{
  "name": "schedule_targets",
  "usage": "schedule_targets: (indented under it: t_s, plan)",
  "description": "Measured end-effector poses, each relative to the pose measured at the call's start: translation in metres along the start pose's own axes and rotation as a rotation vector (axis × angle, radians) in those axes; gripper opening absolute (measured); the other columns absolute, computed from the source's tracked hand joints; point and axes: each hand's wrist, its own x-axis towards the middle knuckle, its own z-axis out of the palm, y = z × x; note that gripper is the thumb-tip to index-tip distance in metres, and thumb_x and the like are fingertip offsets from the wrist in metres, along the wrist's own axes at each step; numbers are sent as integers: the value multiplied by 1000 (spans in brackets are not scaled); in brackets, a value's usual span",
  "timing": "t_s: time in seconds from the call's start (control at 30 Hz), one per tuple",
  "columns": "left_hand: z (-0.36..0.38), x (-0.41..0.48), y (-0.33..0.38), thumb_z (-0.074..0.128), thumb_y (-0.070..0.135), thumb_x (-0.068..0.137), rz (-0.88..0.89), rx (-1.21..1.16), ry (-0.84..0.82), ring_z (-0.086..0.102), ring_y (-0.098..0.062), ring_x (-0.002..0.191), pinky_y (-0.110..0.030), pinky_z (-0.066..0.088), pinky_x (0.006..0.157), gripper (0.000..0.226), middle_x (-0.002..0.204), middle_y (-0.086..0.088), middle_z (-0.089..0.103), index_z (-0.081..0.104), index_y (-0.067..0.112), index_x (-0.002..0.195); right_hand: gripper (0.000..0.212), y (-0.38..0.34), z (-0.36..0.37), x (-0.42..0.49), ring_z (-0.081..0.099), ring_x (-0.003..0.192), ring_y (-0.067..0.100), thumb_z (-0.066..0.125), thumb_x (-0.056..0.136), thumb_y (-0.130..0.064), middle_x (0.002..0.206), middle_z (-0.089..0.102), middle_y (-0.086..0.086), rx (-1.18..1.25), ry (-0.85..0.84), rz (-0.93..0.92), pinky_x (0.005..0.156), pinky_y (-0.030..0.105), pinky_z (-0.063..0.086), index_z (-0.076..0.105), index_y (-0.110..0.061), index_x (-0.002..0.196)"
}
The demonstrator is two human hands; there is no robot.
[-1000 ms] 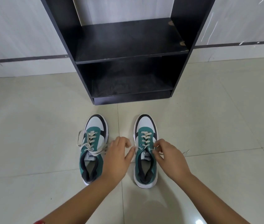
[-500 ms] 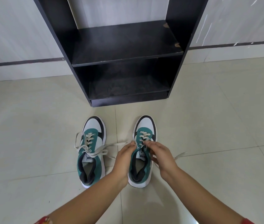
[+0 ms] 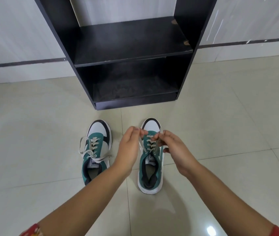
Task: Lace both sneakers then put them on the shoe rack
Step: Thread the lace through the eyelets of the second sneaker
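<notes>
Two green, white and black sneakers stand side by side on the tiled floor, toes toward a black shoe rack [image 3: 130, 55]. The left sneaker [image 3: 96, 152] has its cream laces lying loose over its sides. Over the right sneaker [image 3: 149, 169], my left hand [image 3: 130, 149] pinches one lace end and my right hand [image 3: 173, 147] pinches the other. Both lace ends are pulled up and forward above the shoe's toe. My fingers hide part of the laces.
The rack has two open shelves, both bare, and stands against a pale wall [image 3: 16, 31] with a dark stripe. Glossy cream floor tiles [image 3: 33, 142] spread to both sides of the sneakers.
Both hands have risen from the right sneaker's tongue and moved forward, drawing its two lace ends up over the toe. The left sneaker has not moved.
</notes>
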Motion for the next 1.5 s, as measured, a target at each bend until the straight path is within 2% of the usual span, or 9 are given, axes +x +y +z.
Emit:
schedule_targets:
  t_s: [0.2, 0.3, 0.4, 0.6, 0.87, 1.07, 1.2, 1.4, 1.5]
  plan:
    - [-9, 26, 29, 36, 27, 99, 140, -60, -9, 56, -8, 108, -22, 38, 92, 27, 114, 4, 66, 62, 22, 100, 23, -47, -12, 14, 53, 72, 10, 44, 94, -11, 87, 68, -8, 8, -7, -210, 62, 20, 41, 64, -20, 101]
    - [-12, 37, 10, 40, 47, 94, -113, -40, 19, 45, -18, 125, -41, 33, 109, 41, 132, 2, 53, 50, 25, 127, 39, -36, -17, 29, 58, 83, 15, 52, 93, -24, 100, 65, -2, 39, 37, -75, 67, 24, 45, 48, -23, 131]
    - [-5, 26, -25, 41, 43, 95, -417, 2, -55, 49, -22, 116, -39, 40, 98, 46, 122, -2, 54, 46, 15, 132, 55, 4, -19, 34, 59, 91, 20, 55, 91, -27, 101, 60, 1, -58, 85, 203, 66, 27, 45, 35, -13, 140]
    - [10, 7, -52, 55, 35, 91, -522, -92, -23, 57, -15, 74, -27, 44, 58, 37, 84, -2, 60, 51, 6, 114, 40, 57, -10, 19, 55, 72, 15, 61, 85, -43, 88, 58, 2, -149, 267, 297, 57, 28, 40, 53, -8, 102]
    - [2, 11, -62, 39, 64, 87, -612, 225, -169, 43, -17, 55, -25, 41, 58, 54, 67, -2, 46, 56, 14, 80, 22, 62, 5, 19, 55, 60, 13, 62, 86, -17, 63, 59, -2, -55, 195, 180, 56, 23, 42, 54, -15, 65]
    - [-1, 15, -66, 54, 39, 90, -529, 167, -183, 38, -14, 50, -22, 39, 52, 28, 64, -1, 40, 54, 14, 78, 21, 58, 3, 14, 55, 49, -7, 51, 94, -8, 64, 62, -5, 107, 176, -3, 51, 4, 42, 66, 5, 86]
    - [4, 13, -68, 52, 17, 93, -300, -82, -127, 50, -11, 65, -20, 41, 59, 6, 76, -2, 53, 55, 13, 90, 24, 58, 4, 17, 57, 64, 3, 49, 96, -16, 62, 62, -14, -61, 68, -76, 76, 20, 46, 73, -12, 99]
    - [-9, 25, -73, 39, 27, 98, 382, 299, -307, 49, -5, 117, -22, 42, 100, 26, 121, 4, 55, 55, 17, 116, 20, 56, 4, 19, 63, 85, 17, 54, 93, -28, 93, 71, 16, -280, -75, -86, 85, 36, 48, 73, -33, 93]
    - [-14, 34, -69, 30, 38, 97, 462, 592, -435, 57, -20, 95, -41, 49, 85, 34, 101, -7, 62, 51, 12, 102, 20, 55, 6, 13, 61, 84, 14, 55, 92, -26, 88, 71, 10, -219, -140, -38, 85, 32, 47, 75, -26, 86]
